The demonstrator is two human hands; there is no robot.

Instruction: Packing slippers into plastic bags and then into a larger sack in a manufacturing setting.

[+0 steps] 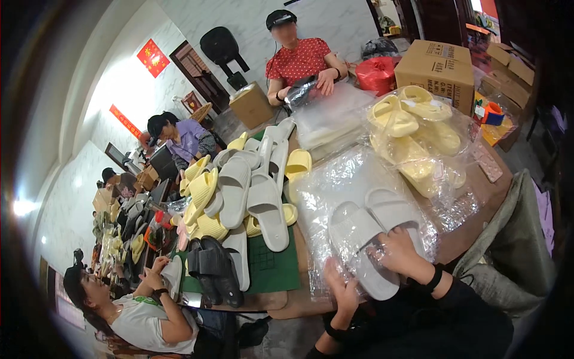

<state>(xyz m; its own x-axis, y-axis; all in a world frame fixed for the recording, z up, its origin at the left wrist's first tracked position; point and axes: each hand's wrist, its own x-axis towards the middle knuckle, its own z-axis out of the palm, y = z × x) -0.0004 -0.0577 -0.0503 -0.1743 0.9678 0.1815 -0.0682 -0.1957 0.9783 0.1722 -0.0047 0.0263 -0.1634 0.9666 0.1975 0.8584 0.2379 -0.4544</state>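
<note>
A pair of light grey slide slippers lies over clear plastic bags at the near right of the table. My right hand is closed on the slippers from the near side, its fingers bent over them. Whether the pair lies inside a bag or on top is hard to tell. My left hand is beside the left slipper at the near edge of the bags, its fingers stretched out. To the right of the stack, yellow slippers sit in clear plastic.
Grey and yellow slippers are heaped left of the bags, with a dark pair on a green mat. A co-worker in red handles a dark item across the table. A cardboard box and an open sack stand right.
</note>
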